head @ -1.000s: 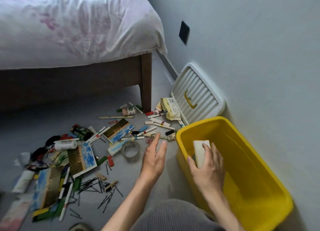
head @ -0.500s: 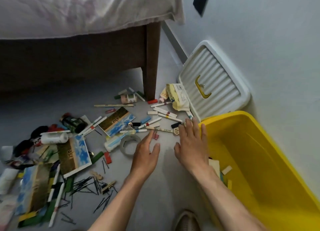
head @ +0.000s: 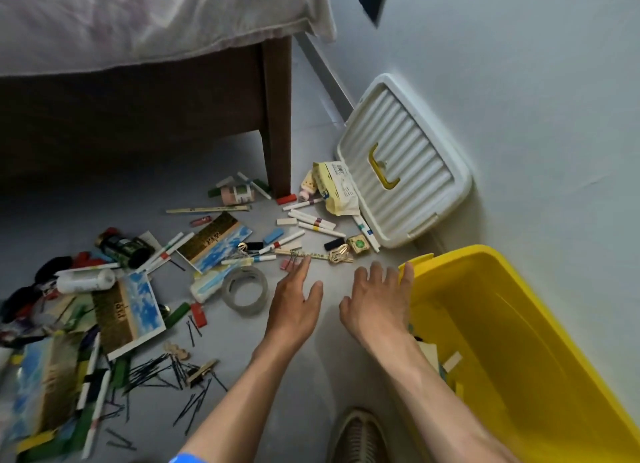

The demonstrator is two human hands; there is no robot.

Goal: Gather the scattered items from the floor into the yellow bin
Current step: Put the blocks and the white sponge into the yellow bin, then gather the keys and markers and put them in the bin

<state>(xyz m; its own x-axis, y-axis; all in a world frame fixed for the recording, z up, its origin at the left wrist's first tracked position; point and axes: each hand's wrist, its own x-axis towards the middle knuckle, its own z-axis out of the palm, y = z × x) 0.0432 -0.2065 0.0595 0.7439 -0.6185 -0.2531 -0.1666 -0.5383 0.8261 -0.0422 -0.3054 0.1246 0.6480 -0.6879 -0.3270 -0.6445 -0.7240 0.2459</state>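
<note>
The yellow bin point(head: 540, 369) stands on the floor at the right, against the wall, with a few small pieces at its near end. My left hand point(head: 294, 301) hovers open above the grey floor, fingertips close to a wooden stick and a pink clip point(head: 288, 264). My right hand point(head: 379, 299) is open too, just left of the bin's corner, empty, fingers pointing at a gold clip point(head: 338, 253) and a small green-labelled box point(head: 358, 244). A clear tape roll point(head: 245, 290) lies left of my left hand. Pens, cards and hairpins are scattered further left.
The bin's white ribbed lid point(head: 403, 164) leans against the wall behind the bin. A yellow wipes pack point(head: 337, 187) lies beside it. A brown bed leg point(head: 277, 116) stands behind the clutter. My shoe point(head: 358, 435) is at the bottom edge.
My right hand let a white block go in the bin, came out and now hovers over the floor beside the bin's corner. My left hand crept forward towards the stick.
</note>
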